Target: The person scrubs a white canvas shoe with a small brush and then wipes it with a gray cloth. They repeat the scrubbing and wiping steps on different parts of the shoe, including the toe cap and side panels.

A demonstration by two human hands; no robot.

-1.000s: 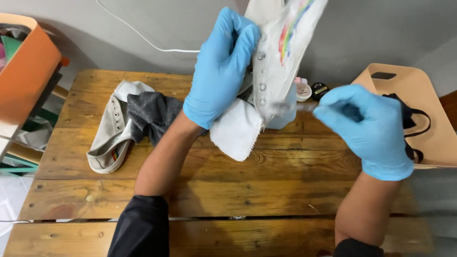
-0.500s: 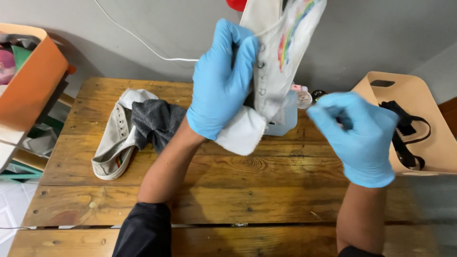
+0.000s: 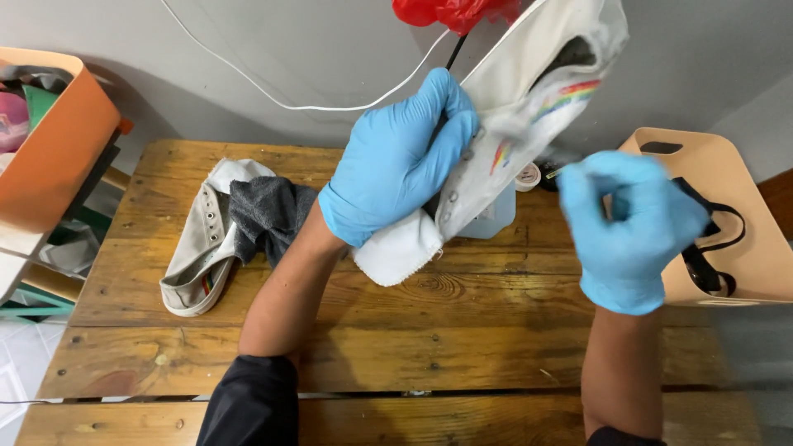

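— What had shifted since the moment before?

— My right hand (image 3: 632,227) had risen and blurred with motion, and the white shoe (image 3: 529,107) had tipped higher in my left hand (image 3: 396,161). That left hand was closed round the shoe's eyelet side, holding it in the air above the wooden table (image 3: 330,355). I couldn't tell whether my right fingers pinched anything.

— What worried you?

— The shoe could have twisted out, I judged, since I held only one side. It hung over a clear plastic container (image 3: 487,219), which a drop might have knocked.

— And the packaging around your grip?

— Largest, an orange bin (image 3: 49,157) far left of it; a tan handled basket (image 3: 747,215) beyond my right hand; a red bag (image 3: 454,12) above; a small round white-lidded tin (image 3: 527,176) just below the shoe.
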